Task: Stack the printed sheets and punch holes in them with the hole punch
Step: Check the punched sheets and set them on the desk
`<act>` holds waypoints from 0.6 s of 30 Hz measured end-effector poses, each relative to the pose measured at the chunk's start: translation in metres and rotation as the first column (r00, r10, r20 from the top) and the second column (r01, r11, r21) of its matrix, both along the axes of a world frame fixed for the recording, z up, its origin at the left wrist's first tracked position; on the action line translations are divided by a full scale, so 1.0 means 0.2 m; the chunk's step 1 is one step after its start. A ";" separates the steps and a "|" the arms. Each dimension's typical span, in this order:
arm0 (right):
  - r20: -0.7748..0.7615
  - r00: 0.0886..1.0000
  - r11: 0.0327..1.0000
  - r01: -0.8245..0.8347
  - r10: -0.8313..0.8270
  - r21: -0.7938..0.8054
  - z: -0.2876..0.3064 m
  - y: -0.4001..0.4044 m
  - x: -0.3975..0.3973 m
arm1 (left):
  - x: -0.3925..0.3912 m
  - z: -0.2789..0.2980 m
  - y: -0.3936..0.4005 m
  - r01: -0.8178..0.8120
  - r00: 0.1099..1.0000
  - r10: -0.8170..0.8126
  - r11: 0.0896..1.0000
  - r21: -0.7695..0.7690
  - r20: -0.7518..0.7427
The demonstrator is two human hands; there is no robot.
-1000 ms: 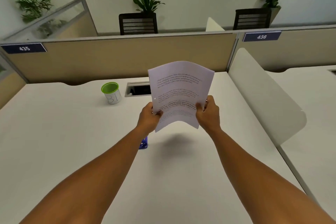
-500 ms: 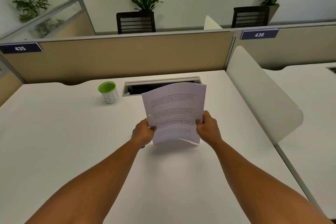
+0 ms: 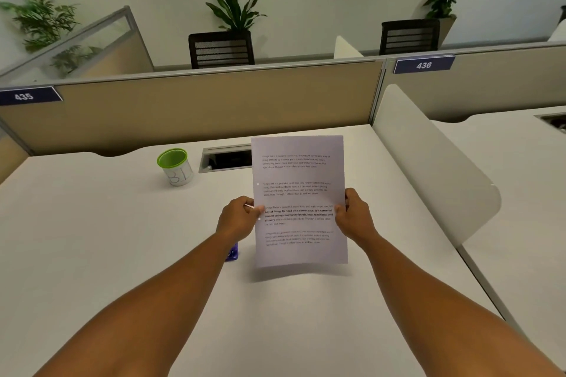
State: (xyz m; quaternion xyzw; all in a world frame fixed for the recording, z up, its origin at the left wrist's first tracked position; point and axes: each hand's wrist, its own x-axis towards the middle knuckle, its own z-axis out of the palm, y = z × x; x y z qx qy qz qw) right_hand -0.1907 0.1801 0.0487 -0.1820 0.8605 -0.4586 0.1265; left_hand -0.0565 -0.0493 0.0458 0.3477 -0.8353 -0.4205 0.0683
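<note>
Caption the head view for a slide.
Both hands, left and right, hold punched printed sheets above a white desk.

Printed sheets [image 3: 298,199]: thin matt white paper, smooth. Desk [image 3: 92,239]: smooth matt white laminate. Cup [image 3: 176,166] at 10 o'clock from sheets: white, green rim, looks plastic. Partition [image 3: 214,104]: beige, cloth-like, metal-looking trim.

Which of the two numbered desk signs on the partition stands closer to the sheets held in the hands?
The sign reading 436, up and right of the sheets. The 435 sign sits at the far left edge.
</note>
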 end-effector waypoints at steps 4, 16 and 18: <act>0.058 0.998 1.000 -0.007 0.007 0.001 0.01 0.02 -0.03 | -0.06 0.03 0.00 -0.005 0.999 0.009 0.997 0.072 -0.046; 0.215 0.972 0.993 0.103 -0.090 -0.051 0.01 0.12 -0.16 | -0.23 0.05 0.04 -0.065 0.990 0.115 0.884 0.462 -0.080; 0.234 0.966 0.989 0.131 -0.113 -0.064 0.01 0.14 -0.19 | -0.26 0.04 0.07 -0.028 0.998 0.052 0.879 0.476 -0.038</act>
